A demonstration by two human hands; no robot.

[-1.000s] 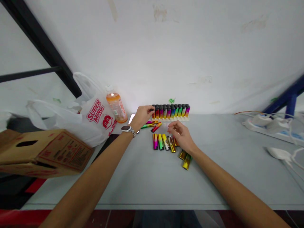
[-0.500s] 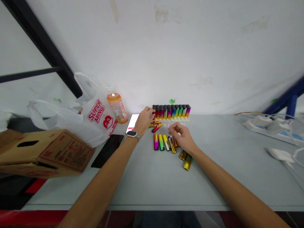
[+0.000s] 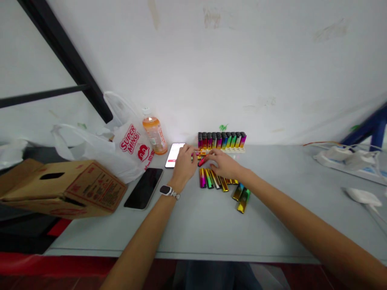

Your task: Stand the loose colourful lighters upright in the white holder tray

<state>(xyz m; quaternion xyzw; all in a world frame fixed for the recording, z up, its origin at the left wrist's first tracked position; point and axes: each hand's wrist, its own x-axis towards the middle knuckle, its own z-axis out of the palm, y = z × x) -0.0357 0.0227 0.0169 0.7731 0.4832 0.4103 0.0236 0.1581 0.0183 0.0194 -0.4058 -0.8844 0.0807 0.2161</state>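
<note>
Right hand (image 3: 225, 164): fingers bent, tips at a red lighter (image 3: 201, 162); pinched or merely touched, cannot tell. Left hand (image 3: 185, 164) just beside, fingers curled near lighters lying flat (image 3: 201, 154); grip unclear. Step in hand, apparently: picking up the red lighter. Next move seems to call for a secure pinch. Beyond: upright lighters (image 3: 222, 141) in a pale rack (image 3: 238, 150). Nearer the person: loose lighters (image 3: 209, 178).
</note>
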